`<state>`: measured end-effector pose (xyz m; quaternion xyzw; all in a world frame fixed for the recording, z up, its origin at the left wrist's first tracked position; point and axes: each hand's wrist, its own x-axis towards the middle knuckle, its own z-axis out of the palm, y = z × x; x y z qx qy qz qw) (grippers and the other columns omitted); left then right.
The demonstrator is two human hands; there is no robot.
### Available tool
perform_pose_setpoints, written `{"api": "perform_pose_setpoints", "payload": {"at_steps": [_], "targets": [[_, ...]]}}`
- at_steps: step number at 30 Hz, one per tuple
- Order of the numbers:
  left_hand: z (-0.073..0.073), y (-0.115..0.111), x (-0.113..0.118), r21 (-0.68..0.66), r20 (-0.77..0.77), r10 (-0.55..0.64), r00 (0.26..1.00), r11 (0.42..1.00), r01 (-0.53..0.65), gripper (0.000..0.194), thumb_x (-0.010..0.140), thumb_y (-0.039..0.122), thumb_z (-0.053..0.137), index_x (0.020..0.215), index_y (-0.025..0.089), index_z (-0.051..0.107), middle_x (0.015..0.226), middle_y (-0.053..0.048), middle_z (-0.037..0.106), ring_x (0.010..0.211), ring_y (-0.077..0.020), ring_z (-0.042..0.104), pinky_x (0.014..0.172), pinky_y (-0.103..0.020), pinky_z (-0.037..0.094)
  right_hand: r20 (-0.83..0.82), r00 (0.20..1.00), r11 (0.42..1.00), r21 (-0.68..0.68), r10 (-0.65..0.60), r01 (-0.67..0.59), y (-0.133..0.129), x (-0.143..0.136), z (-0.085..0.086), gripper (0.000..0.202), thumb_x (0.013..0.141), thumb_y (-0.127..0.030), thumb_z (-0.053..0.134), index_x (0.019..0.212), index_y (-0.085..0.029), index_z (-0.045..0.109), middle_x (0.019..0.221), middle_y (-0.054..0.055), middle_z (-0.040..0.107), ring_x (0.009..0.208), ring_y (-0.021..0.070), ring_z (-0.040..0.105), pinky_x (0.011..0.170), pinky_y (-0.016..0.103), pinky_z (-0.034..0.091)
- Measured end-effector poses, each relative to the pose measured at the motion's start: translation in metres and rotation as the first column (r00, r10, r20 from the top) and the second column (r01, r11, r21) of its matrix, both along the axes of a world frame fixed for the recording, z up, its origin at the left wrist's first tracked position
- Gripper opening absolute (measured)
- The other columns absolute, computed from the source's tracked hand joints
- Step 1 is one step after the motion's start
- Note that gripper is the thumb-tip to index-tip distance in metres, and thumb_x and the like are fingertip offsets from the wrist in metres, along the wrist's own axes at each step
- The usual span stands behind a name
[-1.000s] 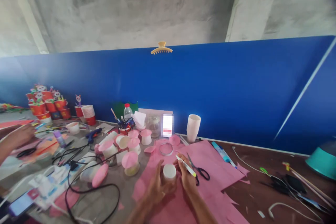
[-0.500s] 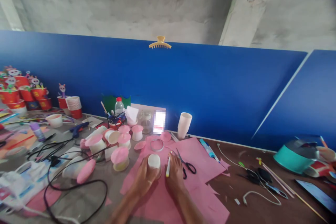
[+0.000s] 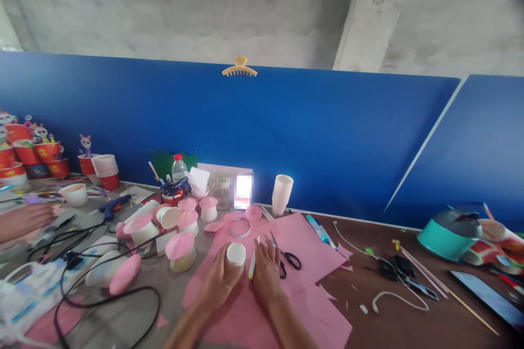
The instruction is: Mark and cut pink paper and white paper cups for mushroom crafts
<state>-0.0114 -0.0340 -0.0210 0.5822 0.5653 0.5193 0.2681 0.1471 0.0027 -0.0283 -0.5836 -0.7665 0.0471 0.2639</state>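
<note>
My left hand (image 3: 221, 278) is wrapped round a small white cup (image 3: 236, 254) over the pink paper (image 3: 241, 316). Close on its right, my right hand (image 3: 268, 270) has a white marker with a yellow end (image 3: 252, 263) along its thumb side, the fingers bent over the paper. Black-handled scissors (image 3: 291, 259) lie just right of that hand. Beyond both hands a clear ring (image 3: 239, 227) rests on the pink sheet. Several white cups with pink discs (image 3: 180, 245) stand to the left.
Another person's hand (image 3: 30, 221) is at the far left. A black cable (image 3: 110, 294) loops over the left side. A tall white cup stack (image 3: 282, 195) stands near the blue partition (image 3: 311, 136). At right are a teal object (image 3: 446, 237) and a phone (image 3: 491, 297).
The view has shifted slightly, so most things sit further left. Another person's hand has come in at the far left. My hands keep nearly the same pose around the cup and marker.
</note>
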Motion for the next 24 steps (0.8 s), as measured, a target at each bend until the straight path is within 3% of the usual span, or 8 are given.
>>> {"api": "perform_pose_setpoints", "payload": {"at_steps": [7,13,20,24], "targets": [[0.000,0.001,0.000,0.026,-0.019,-0.029,0.999,0.999,0.030,0.051,0.080,0.033,0.063,0.126,0.013,0.057,0.122,-0.019,0.071,0.113,-0.0356,0.069,0.100,-0.048,0.056,0.032,0.999,1.000,0.029,0.003,-0.003,0.001,-0.003,-0.002,0.055,0.089,-0.007,0.044,0.142,-0.017,0.057,0.133,0.013,0.068,0.141,0.0390,0.045,0.117,0.059,0.028],[-0.004,-0.001,-0.001,0.005,-0.035,-0.009,0.999,1.000,0.009,0.058,0.080,0.034,0.063,0.133,0.015,0.051,0.131,-0.020,0.067,0.122,-0.0349,0.065,0.106,-0.051,0.052,0.000,1.000,0.996,0.082,-0.028,0.028,0.000,-0.005,0.000,0.046,0.091,-0.010,0.047,0.132,-0.020,0.063,0.126,0.014,0.069,0.131,0.0356,0.053,0.114,0.056,0.033],[-0.009,0.002,-0.001,0.023,-0.036,0.028,0.999,0.999,-0.027,0.065,0.083,0.046,0.057,0.138,0.014,0.045,0.146,-0.022,0.054,0.139,-0.0383,0.050,0.117,-0.061,0.039,-0.005,0.992,0.991,0.028,-0.130,0.130,-0.001,-0.002,0.009,0.053,0.086,-0.016,0.054,0.139,-0.018,0.059,0.148,0.017,0.056,0.145,0.0398,0.038,0.119,0.061,0.020],[-0.014,0.004,-0.005,0.068,-0.084,0.027,0.996,0.997,-0.022,0.066,0.084,0.044,0.059,0.142,0.015,0.042,0.150,-0.022,0.051,0.142,-0.0387,0.047,0.116,-0.060,0.041,-0.009,0.975,0.975,-0.003,-0.221,0.221,0.001,0.005,0.014,0.057,0.085,-0.017,0.056,0.143,-0.015,0.056,0.153,0.018,0.051,0.147,0.0419,0.036,0.119,0.062,0.019]]}}
